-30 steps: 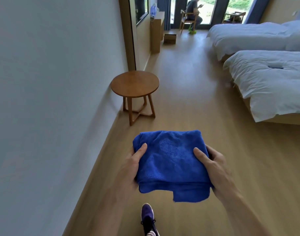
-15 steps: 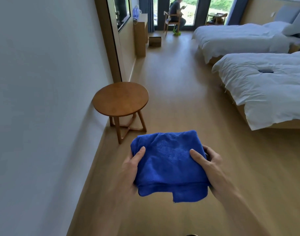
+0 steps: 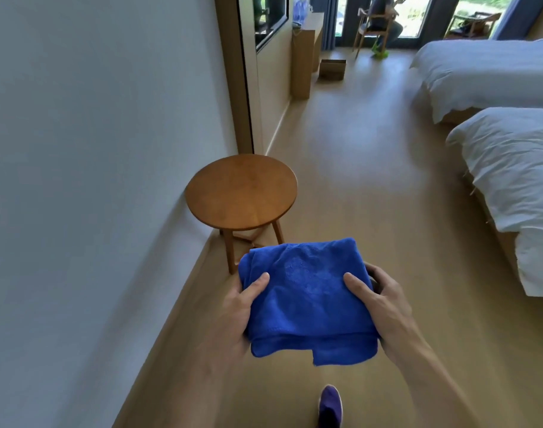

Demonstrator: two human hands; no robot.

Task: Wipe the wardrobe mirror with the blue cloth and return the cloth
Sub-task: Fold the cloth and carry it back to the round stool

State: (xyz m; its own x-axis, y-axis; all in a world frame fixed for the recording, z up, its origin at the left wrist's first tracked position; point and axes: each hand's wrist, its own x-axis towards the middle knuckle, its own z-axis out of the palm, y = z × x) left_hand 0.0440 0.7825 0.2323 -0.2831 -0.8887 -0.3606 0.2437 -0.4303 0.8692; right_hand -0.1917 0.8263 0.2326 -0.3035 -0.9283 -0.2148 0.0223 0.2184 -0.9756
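A folded blue cloth [image 3: 307, 299] is held flat in front of me, above the floor. My left hand [image 3: 238, 310] grips its left edge with the thumb on top. On the opposite edge, my right hand [image 3: 381, 304] holds it the same way, fingers curled underneath. A round wooden side table [image 3: 241, 191] stands just beyond the cloth against the left wall, its top bare. The wardrobe mirror is not in view.
A white wall [image 3: 94, 180] runs along my left, ending at a wooden frame [image 3: 236, 75]. Two white beds [image 3: 511, 168] fill the right side. A cardboard box [image 3: 332, 68] and a seated person [image 3: 383, 23] are far ahead. My purple shoe [image 3: 329, 406] is on the wooden floor.
I have walked forward: the round table has come closer and now sits just beyond the cloth. Both hands keep the same hold on the cloth. My shoe has come back into view.
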